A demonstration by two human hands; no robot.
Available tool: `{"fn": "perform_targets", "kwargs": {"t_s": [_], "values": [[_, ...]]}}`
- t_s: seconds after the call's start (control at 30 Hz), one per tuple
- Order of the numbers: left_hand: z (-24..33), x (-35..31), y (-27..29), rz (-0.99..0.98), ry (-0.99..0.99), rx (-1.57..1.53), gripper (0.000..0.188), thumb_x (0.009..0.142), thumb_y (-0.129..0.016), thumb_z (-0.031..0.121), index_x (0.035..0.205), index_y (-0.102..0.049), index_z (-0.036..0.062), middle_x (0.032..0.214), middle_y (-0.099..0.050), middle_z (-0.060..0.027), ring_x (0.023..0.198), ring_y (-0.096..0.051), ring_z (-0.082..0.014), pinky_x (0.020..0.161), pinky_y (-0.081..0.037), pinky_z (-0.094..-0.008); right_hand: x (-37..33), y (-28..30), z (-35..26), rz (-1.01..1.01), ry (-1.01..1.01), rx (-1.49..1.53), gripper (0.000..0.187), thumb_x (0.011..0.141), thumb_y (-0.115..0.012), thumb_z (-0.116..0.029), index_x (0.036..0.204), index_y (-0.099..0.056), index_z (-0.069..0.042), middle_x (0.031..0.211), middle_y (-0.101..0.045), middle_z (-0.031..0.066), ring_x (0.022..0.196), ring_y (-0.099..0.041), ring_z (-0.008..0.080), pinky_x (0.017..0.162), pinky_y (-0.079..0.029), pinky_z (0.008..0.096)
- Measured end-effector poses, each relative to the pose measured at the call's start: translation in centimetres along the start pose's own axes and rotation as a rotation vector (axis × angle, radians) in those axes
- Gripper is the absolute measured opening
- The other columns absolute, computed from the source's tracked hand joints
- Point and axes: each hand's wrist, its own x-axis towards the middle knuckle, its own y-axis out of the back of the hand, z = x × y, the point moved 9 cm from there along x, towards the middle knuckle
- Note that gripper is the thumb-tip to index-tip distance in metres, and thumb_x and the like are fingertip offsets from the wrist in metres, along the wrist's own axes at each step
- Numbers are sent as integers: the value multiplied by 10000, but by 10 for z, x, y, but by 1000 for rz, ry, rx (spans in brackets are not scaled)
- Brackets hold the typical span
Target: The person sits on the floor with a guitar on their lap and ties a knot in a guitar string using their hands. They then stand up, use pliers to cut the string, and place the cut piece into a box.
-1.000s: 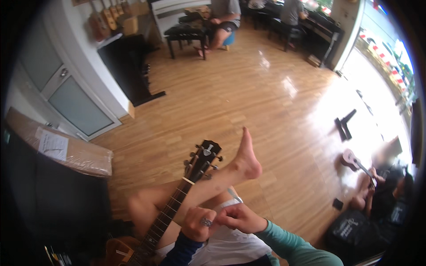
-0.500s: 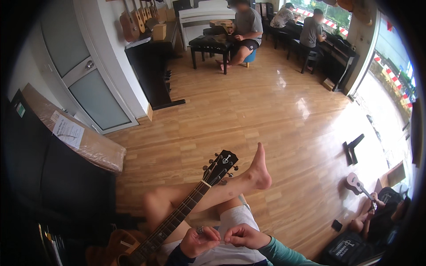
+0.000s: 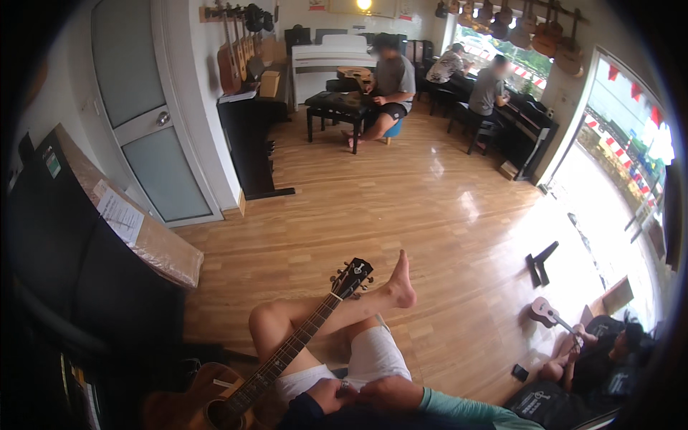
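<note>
My left hand [image 3: 327,395], in a dark sleeve with a ring on a finger, is curled closed low over my lap. Close beside it, my right hand [image 3: 390,393], below a teal sleeve, is also curled, its fingertips drawn in near the left hand. Whatever the fingers pinch, if anything, is too small or hidden to make out. An acoustic guitar [image 3: 304,333] leans across my bare legs, its brown body at lower left and its black headstock pointing up and away. Neither hand is on its strings. White shorts [image 3: 376,355] lie under the hands.
At left stand a black padded case [image 3: 54,279] and a wrapped carton [image 3: 168,254]. Farther off, a person sits by a black bench [image 3: 337,107]; two others sit at keyboards. At lower right, a seated person holds a small pink guitar [image 3: 545,312] near a black stand [image 3: 541,265].
Both hands have drawn back lower and closer to my body. The view has tilted up, showing more of the far wall and hanging guitars. The guitar still rests across my legs.
</note>
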Motion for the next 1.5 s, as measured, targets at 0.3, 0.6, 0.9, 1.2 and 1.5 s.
{"fn": "perform_targets", "kwargs": {"t_s": [0.3, 0.6, 0.9, 1.2, 1.5], "values": [[35, -19, 26, 109, -78, 378, 290, 767, -717, 301, 864, -686, 29, 776, -661, -192, 783, -660, -339, 721, -522, -387, 17, 29, -12, 69, -76, 130, 149, 889, -544, -205, 951, -641, -110, 788, -658, 119, 756, -644, 319, 645, -508, 419], [29, -58, 11, 288, -331, 386, 185, 796, -655, 196, 924, -670, 63, 919, -622, -129, 824, -633, -315, 737, -519, -393, 38, 31, -42, -122, -106, 94, 189, 881, -562, -215, 986, -677, -109, 848, -673, 144, 803, -642, 335, 733, -503, 412], [32, -95, 4, 430, -482, 489, 141, 800, -580, 131, 867, -637, 21, 892, -563, -110, 738, -627, -306, 693, -521, -392, 54, 6, -39, -197, 10, 61, 188, 876, -577, -250, 914, -680, -98, 839, -673, 139, 815, -639, 347, 730, -491, 437], [33, -99, 6, 536, -454, 474, 144, 778, -609, 144, 760, -641, 5, 930, -591, -102, 717, -619, -272, 668, -528, -349, 48, 13, -52, -183, 67, 208, 172, 889, -606, -199, 934, -677, -49, 832, -670, 166, 755, -645, 331, 685, -504, 387], [16, -89, 14, 678, -570, 164, 138, 881, -599, 206, 868, -682, 97, 774, -640, -71, 826, -640, -266, 804, -483, -363, 35, 12, 4, -125, -348, 608, 103, 901, -560, -60, 878, -631, 12, 725, -607, 32, 682, -544, 89, 621, -430, 231]]}}
